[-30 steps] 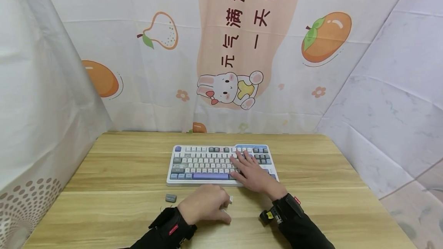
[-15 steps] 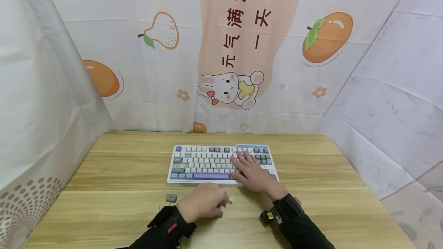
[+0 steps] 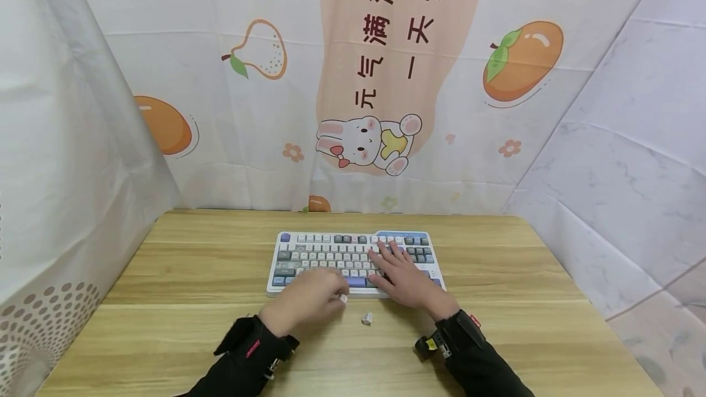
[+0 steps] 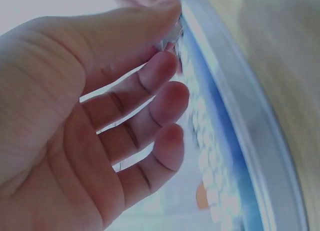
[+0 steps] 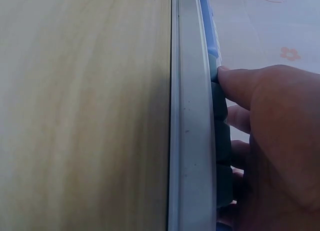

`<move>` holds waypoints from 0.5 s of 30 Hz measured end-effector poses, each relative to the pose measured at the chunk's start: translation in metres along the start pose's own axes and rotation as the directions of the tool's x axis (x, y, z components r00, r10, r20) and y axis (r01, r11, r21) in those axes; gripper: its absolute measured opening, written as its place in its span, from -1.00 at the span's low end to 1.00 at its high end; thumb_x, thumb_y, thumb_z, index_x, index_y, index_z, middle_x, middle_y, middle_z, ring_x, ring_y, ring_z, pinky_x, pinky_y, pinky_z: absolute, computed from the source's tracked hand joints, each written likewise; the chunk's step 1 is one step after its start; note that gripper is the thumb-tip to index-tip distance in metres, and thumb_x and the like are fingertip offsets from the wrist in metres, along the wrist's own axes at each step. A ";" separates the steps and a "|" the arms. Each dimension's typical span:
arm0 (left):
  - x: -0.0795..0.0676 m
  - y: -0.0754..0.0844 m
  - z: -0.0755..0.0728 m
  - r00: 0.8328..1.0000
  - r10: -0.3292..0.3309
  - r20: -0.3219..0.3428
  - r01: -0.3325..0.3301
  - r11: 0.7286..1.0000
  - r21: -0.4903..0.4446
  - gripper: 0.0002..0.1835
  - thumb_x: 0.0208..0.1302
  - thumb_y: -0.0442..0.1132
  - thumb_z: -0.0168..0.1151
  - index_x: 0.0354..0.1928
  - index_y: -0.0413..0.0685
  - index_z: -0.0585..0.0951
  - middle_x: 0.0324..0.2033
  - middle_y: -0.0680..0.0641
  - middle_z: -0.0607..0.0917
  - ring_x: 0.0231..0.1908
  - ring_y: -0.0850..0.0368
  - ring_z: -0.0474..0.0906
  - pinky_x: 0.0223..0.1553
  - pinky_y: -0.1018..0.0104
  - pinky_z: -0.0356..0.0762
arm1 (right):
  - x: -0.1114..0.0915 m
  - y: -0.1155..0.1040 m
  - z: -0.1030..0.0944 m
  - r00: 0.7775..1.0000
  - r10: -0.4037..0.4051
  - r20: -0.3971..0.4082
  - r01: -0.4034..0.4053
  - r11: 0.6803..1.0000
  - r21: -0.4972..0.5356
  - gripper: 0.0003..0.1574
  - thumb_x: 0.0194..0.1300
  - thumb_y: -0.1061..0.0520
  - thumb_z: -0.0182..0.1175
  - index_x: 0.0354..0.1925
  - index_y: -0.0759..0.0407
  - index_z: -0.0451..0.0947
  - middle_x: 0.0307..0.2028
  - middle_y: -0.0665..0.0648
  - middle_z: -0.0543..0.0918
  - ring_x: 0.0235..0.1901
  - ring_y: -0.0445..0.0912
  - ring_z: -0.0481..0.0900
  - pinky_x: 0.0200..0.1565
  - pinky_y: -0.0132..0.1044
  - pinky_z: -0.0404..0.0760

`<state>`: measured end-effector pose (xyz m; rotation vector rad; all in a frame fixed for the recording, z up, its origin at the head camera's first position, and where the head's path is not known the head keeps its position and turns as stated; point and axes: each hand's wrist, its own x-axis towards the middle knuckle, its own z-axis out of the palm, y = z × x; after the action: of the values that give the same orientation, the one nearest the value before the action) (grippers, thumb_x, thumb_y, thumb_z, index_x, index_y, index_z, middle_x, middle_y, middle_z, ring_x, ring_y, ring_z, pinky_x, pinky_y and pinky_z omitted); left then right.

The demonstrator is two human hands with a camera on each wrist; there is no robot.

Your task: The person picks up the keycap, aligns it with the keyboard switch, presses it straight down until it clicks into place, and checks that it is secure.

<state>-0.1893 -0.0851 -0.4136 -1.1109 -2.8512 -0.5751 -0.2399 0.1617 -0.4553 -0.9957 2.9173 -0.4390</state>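
Note:
A white keyboard [image 3: 325,257] with white, grey and blue keys lies on the wooden table. Just over its front edge, my left hand [image 3: 306,296] pinches a small white keycap [image 3: 343,298] between thumb and index finger. The left wrist view shows that keycap [image 4: 172,37] at the fingertips, while the other fingers bend loosely. My right hand [image 3: 405,280] rests with spread fingers on the right part of the keyboard. In the right wrist view its thumb touches the dark front-row keys [image 5: 220,102]. Another loose keycap [image 3: 366,318] lies on the table in front of the keyboard.
The wooden table [image 3: 485,256] ends at a printed curtain [image 3: 248,139] behind the keyboard. White cloth [image 3: 72,139] hangs at the left and a marbled sheet [image 3: 623,170] at the right.
My left hand has lifted the white keycap off the table and moved it up and left to the keyboard's front edge. The grey keycap is now hidden. The right hand stays put.

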 end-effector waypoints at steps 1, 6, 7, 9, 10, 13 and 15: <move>-0.001 -0.004 -0.003 1.000 -0.012 -0.015 0.012 1.000 -0.005 -0.85 0.11 -0.17 0.33 -0.26 0.02 0.72 -0.36 0.15 0.66 -0.33 0.29 0.53 -0.26 0.33 0.52 | 0.000 0.000 0.000 1.000 0.002 0.000 -0.002 1.000 0.001 -0.25 0.47 -0.21 -0.18 0.45 0.11 0.06 0.44 0.31 0.01 0.40 0.25 -0.20 0.29 0.23 -0.09; -0.007 -0.025 -0.017 0.994 -0.071 -0.079 0.069 0.997 -0.027 -0.84 0.10 -0.19 0.34 -0.26 -0.03 0.72 -0.42 0.12 0.64 -0.38 0.23 0.52 -0.32 0.28 0.50 | 0.000 0.001 0.001 1.000 0.007 0.011 -0.007 1.000 0.001 -0.24 0.47 -0.23 -0.19 0.46 0.06 0.03 0.45 0.28 -0.01 0.41 0.22 -0.22 0.30 0.21 -0.12; -0.009 -0.029 -0.019 0.993 -0.083 -0.084 0.080 0.996 -0.038 -0.83 0.10 -0.19 0.34 -0.25 -0.04 0.71 -0.42 0.11 0.63 -0.38 0.21 0.52 -0.33 0.27 0.49 | 0.000 0.001 0.001 1.000 0.006 0.011 -0.006 1.000 0.002 -0.24 0.47 -0.23 -0.19 0.46 0.06 0.03 0.45 0.28 -0.01 0.41 0.22 -0.22 0.30 0.21 -0.12; -0.011 -0.035 -0.021 0.990 -0.114 -0.085 0.108 0.992 -0.068 -0.82 0.11 -0.19 0.35 -0.23 -0.05 0.71 -0.41 0.11 0.63 -0.36 0.18 0.53 -0.33 0.26 0.49 | 0.000 0.001 0.001 1.000 0.003 0.011 -0.003 1.000 0.004 -0.24 0.47 -0.23 -0.19 0.46 0.06 0.04 0.45 0.28 -0.01 0.41 0.21 -0.22 0.30 0.21 -0.12; -0.012 -0.038 -0.023 0.989 -0.124 -0.085 0.117 0.990 -0.085 -0.80 0.11 -0.19 0.35 -0.21 -0.06 0.71 -0.40 0.10 0.64 -0.34 0.17 0.54 -0.32 0.25 0.50 | 0.000 0.001 0.000 1.000 0.003 0.010 -0.003 1.000 0.005 -0.24 0.47 -0.23 -0.19 0.46 0.06 0.04 0.45 0.28 0.00 0.41 0.21 -0.21 0.30 0.21 -0.12; -0.014 -0.047 -0.024 0.983 -0.159 -0.096 0.149 0.983 -0.111 -0.79 0.14 -0.19 0.33 -0.18 -0.07 0.71 -0.37 0.09 0.65 -0.33 0.18 0.54 -0.31 0.25 0.51 | -0.001 0.000 -0.001 1.000 -0.003 0.008 0.003 1.000 0.011 -0.25 0.47 -0.22 -0.19 0.47 0.07 0.03 0.45 0.29 -0.01 0.41 0.22 -0.21 0.31 0.21 -0.13; -0.016 -0.052 -0.023 0.977 -0.178 -0.115 0.166 0.980 -0.107 -0.82 0.15 -0.20 0.32 -0.20 -0.06 0.70 -0.37 0.10 0.65 -0.34 0.21 0.53 -0.32 0.25 0.51 | -0.002 0.000 -0.001 1.000 -0.011 0.010 0.011 1.000 0.016 -0.25 0.48 -0.20 -0.19 0.47 0.08 0.02 0.45 0.31 -0.02 0.41 0.23 -0.22 0.31 0.20 -0.14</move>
<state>-0.2144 -0.1386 -0.4119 -0.8117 -2.8553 -0.7704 -0.2390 0.1632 -0.4547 -1.0095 2.8962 -0.4556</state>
